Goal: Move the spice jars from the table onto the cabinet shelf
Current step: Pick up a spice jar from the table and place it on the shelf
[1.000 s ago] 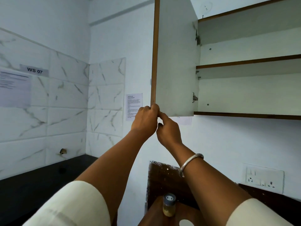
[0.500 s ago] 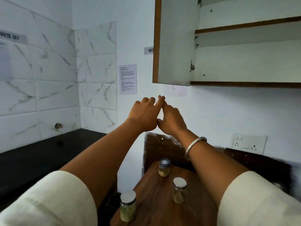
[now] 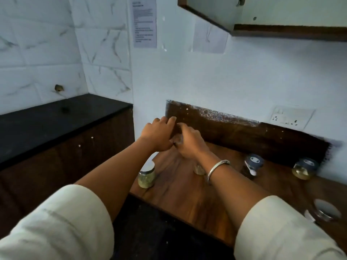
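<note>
Counting five spice jars, all on the wooden counter (image 3: 187, 199): silver-lidded jar (image 3: 146, 175) at 7 o'clock of the hands, half-hidden jar (image 3: 199, 169) under the right wrist, dark blue-lidded jar (image 3: 252, 164) and yellow blue-lidded jar (image 3: 305, 167) toward 3 o'clock, near jar (image 3: 326, 210) at 4. Left hand (image 3: 159, 134): fingers loosely extended, gripping nothing. Right hand (image 3: 189, 141): fingers curl downward, but blur hides whether they grasp anything. We judge they are held close together to begin a pickup. Cabinet (image 3: 291, 32) at 1 o'clock, door swung open to receive jars.

Nothing legible. The printed notice (image 3: 144, 23) on the wall (image 3: 234, 77) carries lines of type too blurred to read. The sheet (image 3: 209, 37) beside it is likewise unreadable.
</note>
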A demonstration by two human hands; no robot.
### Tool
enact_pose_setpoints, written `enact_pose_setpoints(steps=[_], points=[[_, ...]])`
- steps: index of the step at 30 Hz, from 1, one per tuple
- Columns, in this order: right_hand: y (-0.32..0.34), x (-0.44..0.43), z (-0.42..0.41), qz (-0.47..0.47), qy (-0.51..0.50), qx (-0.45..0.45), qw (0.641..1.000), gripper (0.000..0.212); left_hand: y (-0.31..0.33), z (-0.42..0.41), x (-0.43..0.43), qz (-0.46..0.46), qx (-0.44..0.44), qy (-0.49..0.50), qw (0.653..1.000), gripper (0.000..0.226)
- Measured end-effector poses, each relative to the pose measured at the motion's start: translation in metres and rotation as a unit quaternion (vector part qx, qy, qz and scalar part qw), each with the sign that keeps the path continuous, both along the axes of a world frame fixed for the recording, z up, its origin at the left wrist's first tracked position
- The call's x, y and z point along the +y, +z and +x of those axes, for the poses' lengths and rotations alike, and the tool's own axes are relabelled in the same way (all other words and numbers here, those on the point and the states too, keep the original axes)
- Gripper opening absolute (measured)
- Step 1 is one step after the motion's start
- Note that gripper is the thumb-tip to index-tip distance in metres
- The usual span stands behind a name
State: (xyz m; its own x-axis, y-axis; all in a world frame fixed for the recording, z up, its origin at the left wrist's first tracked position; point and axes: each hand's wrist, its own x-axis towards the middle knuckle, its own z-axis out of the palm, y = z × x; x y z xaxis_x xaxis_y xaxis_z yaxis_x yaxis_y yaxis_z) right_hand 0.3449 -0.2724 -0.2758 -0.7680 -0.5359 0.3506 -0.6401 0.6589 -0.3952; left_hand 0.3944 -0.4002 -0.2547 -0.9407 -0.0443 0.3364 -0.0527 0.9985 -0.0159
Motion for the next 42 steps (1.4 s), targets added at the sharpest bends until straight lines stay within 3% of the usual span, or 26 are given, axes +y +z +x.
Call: enact_pose_setpoints(steps=[10,17,23,30,33,37,42], points=[[-0.112,-0.065,-0.016,0.029,0.08,-0.079,0.993,0.064,-0.111,0.009,-0.057,0.103,-0.1,0.124,0.982,0.079],[-0.186,-0.1,-0.046,0.048,0.122,-0.173,0.976,0.069,-0.182,-0.006,-0.079,0.222,-0.164,0.173,0.946,0.079],[-0.218,-0.115,-0.073,0.055,0.107,-0.184,0.976,0.08,-0.215,-0.027,-0.081,0.28,-0.172,0.196,0.924,0.083],[-0.248,-0.129,-0.093,0.067,0.111,-0.278,0.952,0.096,-0.239,-0.045,-0.08,0.306,-0.193,0.245,0.9,0.093],[-0.252,-0.135,-0.094,0.05,0.114,-0.337,0.933,0.092,-0.246,-0.048,-0.08,0.346,-0.162,0.238,0.893,0.093],[-0.256,-0.13,-0.098,0.006,0.11,-0.335,0.936,0.088,-0.248,-0.047,-0.079,0.388,-0.092,0.226,0.889,0.091],[-0.245,-0.11,-0.1,-0.141,0.111,-0.398,0.9,0.074,-0.235,-0.048,-0.076,0.41,-0.028,0.201,0.889,0.099]])
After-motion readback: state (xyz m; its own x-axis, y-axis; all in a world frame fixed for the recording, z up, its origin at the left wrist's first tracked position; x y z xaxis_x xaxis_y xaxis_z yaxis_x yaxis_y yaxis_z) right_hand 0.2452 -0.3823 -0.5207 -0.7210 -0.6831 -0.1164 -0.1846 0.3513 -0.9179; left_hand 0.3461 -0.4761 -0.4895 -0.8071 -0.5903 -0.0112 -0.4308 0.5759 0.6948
